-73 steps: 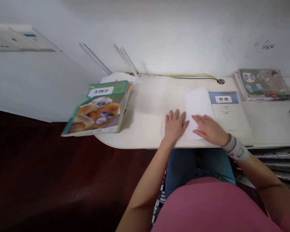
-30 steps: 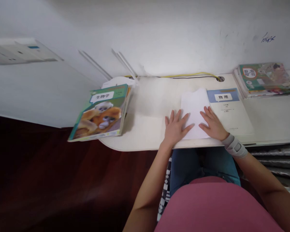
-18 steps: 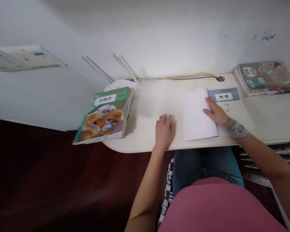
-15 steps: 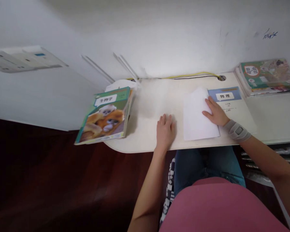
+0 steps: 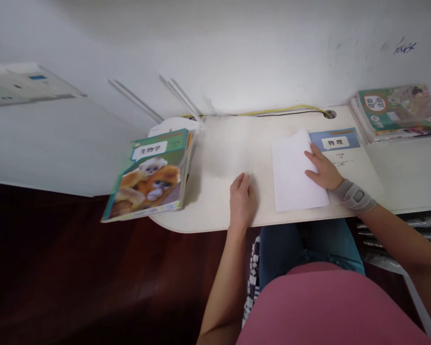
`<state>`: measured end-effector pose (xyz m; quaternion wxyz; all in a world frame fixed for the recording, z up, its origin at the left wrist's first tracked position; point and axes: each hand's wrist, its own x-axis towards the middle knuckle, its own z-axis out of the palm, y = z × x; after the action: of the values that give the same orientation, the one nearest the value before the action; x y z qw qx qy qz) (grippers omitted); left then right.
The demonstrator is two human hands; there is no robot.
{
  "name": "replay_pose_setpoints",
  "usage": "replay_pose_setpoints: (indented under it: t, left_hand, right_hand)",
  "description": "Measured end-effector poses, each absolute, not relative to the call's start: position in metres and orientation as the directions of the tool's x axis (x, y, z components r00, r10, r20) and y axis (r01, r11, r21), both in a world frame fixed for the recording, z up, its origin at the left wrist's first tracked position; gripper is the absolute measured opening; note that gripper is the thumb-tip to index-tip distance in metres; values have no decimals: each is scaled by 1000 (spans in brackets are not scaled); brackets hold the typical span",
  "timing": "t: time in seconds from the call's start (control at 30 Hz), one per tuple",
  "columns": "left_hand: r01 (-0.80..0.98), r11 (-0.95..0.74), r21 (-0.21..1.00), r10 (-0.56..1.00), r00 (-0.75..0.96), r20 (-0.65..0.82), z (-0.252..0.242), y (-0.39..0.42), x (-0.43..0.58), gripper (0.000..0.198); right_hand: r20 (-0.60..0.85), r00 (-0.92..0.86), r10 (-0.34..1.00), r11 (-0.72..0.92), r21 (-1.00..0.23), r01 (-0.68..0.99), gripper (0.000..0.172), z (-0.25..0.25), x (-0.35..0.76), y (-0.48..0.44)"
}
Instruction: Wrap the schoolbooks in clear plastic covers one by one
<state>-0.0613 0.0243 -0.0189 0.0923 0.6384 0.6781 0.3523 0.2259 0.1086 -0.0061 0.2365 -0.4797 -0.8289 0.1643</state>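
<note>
A book with a blue and white cover (image 5: 357, 165) lies on the white desk (image 5: 215, 211), and a white sheet (image 5: 296, 179) covers its left part and reaches out past it. My right hand (image 5: 323, 167), with a grey band round the wrist, rests with fingers spread over the sheet's right edge and the cover. Left of the sheet, my left hand (image 5: 242, 201) lies on the desk near its front edge, fingers loosely bent and slightly apart, with nothing visible in it.
A stack of books with monkeys on the top cover (image 5: 151, 179) overhangs the desk's left end, in front of a white device (image 5: 172, 125). Another book stack (image 5: 398, 110) lies at the far right. Cables (image 5: 287, 111) run along the wall.
My left hand's fingers have bent in a little. My right hand remains on the sheet and book. The view has shifted slightly.
</note>
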Motion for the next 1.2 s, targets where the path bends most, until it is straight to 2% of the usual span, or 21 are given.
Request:
replay_pose_setpoints:
  t: [0.13, 0.3, 0.53, 0.87, 1.2]
  left_hand:
    - [788, -76, 611, 925, -173, 338, -17, 24, -61, 36]
    - [717, -62, 694, 924, -222, 311, -11, 20, -61, 31]
    - [624, 31, 780, 919, -326, 224, -4, 17, -69, 31]
    - [687, 33, 726, 950, -248, 192, -7, 20, -76, 27]
    - [709, 23, 705, 945, -245, 215, -4, 18, -71, 29]
  right_hand:
    - [230, -436, 870, 487, -539, 687, 61, -3, 229, 108]
    - [217, -425, 879, 466, -579, 669, 58, -3, 236, 111]
    - [209, -347, 914, 405, -518, 753, 68, -3, 228, 110]
    - [127, -432, 893, 446, -391, 805, 70, -4, 223, 108]
    - [184, -366, 912, 409, -465, 785, 73, -3, 221, 104]
